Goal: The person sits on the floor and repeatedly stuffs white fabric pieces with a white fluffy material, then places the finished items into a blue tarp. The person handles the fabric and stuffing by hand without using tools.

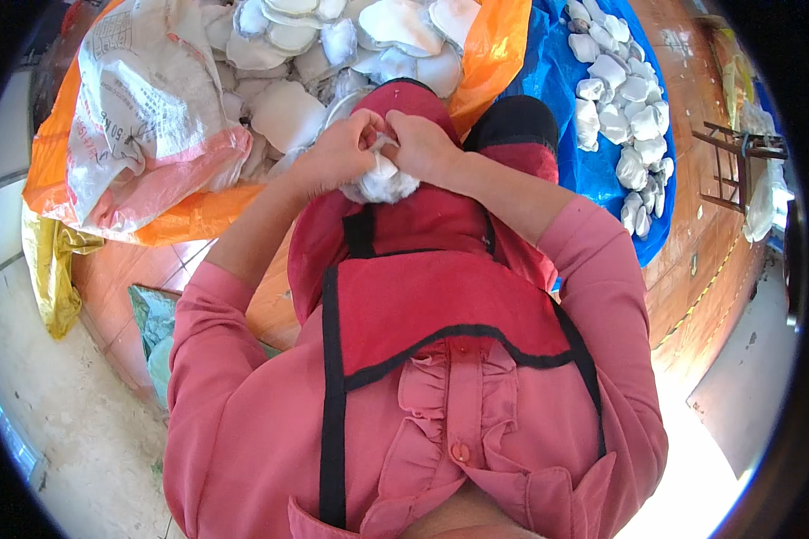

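At the far left of the scene, a yellow bag point(56, 269) is found crumpled on the floor, below a printed white-and-pink sack point(148, 108). By the sack, an orange sheet point(189, 216) is spread, on which white flat pieces point(288, 117) are heaped at the far side. Nearer, a green patterned bag point(153, 328) is partly hidden by the left sleeve. In the middle, above the lap, a white bundle point(390, 184) is held between both hands. It is pinched at its top by the bent fingers of the left hand point(337, 160); the fingers of the right hand point(425, 148) are drawn in and closed on the same gathered top. Which fingertips bear on it cannot be told. A red apron point(440, 305) with black edging is worn. To the right, white wrapped pieces point(643, 121) are laid on a blue sheet point(562, 171). At the far right, a brown slatted frame point(744, 175) is noted beside clear plastic bags point(768, 199)
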`<state>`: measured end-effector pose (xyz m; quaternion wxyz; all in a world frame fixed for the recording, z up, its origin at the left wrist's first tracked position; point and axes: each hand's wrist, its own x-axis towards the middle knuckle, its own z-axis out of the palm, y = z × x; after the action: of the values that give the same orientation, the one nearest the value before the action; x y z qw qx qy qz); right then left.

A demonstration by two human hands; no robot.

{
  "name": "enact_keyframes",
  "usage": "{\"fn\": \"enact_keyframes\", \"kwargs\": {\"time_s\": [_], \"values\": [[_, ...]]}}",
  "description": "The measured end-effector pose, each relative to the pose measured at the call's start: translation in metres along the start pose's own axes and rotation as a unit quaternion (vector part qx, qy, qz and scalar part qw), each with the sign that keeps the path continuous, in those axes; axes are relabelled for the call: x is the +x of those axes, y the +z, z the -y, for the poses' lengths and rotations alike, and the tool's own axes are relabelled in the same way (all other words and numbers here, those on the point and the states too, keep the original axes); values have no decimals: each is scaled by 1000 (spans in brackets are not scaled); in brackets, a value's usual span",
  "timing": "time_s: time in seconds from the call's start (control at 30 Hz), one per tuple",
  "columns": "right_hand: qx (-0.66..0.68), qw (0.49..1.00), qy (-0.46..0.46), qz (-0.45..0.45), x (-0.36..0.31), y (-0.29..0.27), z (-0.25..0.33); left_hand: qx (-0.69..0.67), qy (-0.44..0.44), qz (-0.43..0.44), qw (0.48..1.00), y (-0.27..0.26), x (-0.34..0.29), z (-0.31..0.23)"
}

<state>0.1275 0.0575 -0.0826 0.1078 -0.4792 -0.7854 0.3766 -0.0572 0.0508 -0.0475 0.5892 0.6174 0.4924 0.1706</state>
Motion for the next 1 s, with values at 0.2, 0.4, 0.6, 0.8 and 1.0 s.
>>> {"fn": "enact_keyframes", "kwargs": {"time_s": [0.2,0.4,0.6,0.8,1.0], "values": [[76,997,4,-16,-21,4,2,80,50,-5,996,5,-26,-13],[224,974,-7,34,-36,2,-12,202,143,-105,963,28,-40,-2],[259,961,7,98,-38,-15,-15,239,207,-161,935,43,-41,6],[164,984,-61,23,-33,-10,-6,288,210,-176,918,46,-36,7],[161,981,-106,-5,-33,-9,0,318,231,-208,896,43,-33,12]]}}
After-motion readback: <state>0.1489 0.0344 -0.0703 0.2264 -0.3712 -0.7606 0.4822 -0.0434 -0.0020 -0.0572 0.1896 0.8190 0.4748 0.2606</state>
